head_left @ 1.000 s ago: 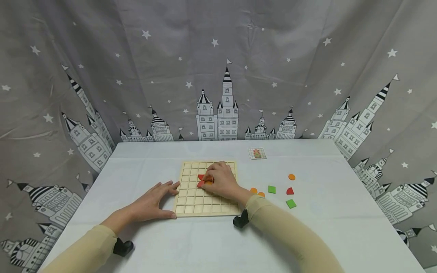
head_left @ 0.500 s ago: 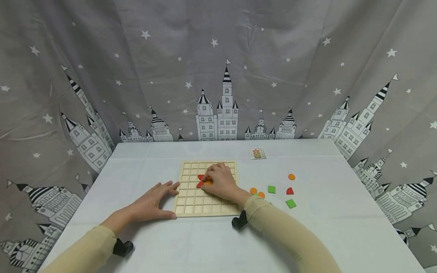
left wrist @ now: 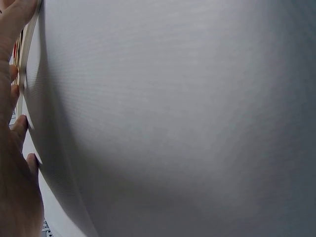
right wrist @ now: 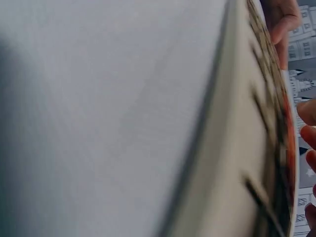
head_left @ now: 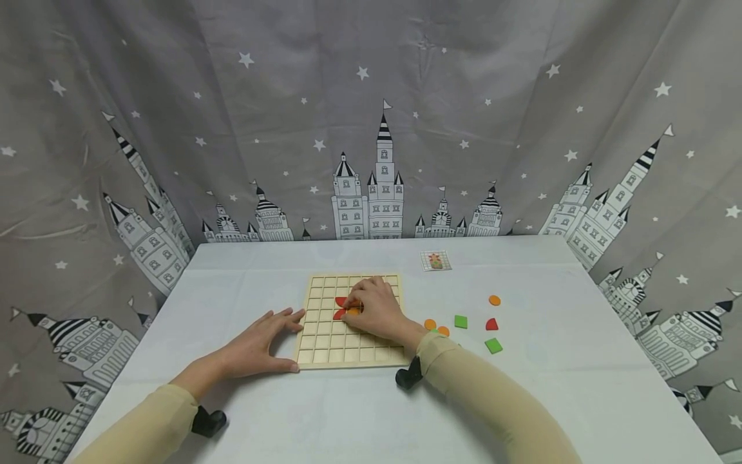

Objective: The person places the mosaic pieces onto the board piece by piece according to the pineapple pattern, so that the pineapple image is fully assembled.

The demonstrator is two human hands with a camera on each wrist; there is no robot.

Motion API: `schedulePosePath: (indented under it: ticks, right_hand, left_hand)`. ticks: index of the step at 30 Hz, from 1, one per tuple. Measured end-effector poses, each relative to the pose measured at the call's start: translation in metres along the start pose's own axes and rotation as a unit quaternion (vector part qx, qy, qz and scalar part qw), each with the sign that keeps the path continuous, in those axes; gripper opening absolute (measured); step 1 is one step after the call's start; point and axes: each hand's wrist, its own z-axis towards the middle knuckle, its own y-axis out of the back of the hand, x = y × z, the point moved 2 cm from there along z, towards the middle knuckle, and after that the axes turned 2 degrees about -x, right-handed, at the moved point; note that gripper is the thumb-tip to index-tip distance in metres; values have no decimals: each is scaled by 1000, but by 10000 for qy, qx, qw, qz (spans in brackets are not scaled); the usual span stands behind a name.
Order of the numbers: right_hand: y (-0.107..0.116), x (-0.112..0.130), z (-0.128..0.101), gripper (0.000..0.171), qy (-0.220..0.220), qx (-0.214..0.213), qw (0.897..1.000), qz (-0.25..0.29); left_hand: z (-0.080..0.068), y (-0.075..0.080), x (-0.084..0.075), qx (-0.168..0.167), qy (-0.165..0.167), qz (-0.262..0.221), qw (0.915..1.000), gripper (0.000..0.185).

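1. Fingers (head_left: 288,317) of the left hand (head_left: 252,348) are spread well apart from its thumb. They touch the left edge of the wooden grid board (head_left: 348,367), and the thumb meets that same side at the near corner.
2. The right hand (head_left: 379,314) lies over the middle of the board, fingers bent down and close to the thumb. Its tips are at the pieces there — whether they pinch one or only press, I cannot tell; the right wrist view is blurred.
3. The board lies flat on the white-covered desk (head_left: 580,386), divided into shallow square cells. On the grid are an upper red piece (head_left: 341,301), a lower red piece (head_left: 339,314) and, just beside it under the fingers, an orange piece (head_left: 353,311). The right hand hides some cells.
4. Right of the board lie three orange discs (head_left: 494,300), a red wedge (head_left: 491,324) and two green squares (head_left: 460,321) — plus a bit of green partly hidden by the right sleeve (head_left: 487,393).
5. Behind these, a small printed card (head_left: 435,260) lies flat.
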Motion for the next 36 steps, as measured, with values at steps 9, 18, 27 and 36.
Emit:
schedulePosePath:
  ticks: [9, 18, 27, 36]
  right_hand:
    - [54, -23, -12, 24, -123, -370, 9975, 586]
    - [101, -65, -51, 27, -475, -600, 9952, 603]
    - [126, -96, -93, 29, -1032, -596, 9913, 566]
    - [138, -120, -120, 31, -1193, -638, 9900, 405]
  left_hand:
    - [2, -2, 1, 13, 48, 39, 10000, 78]
    - [1, -3, 3, 15, 56, 21, 10000, 79]
    - [1, -3, 3, 0, 28, 26, 10000, 79]
    - [2, -3, 4, 11, 59, 14, 10000, 80]
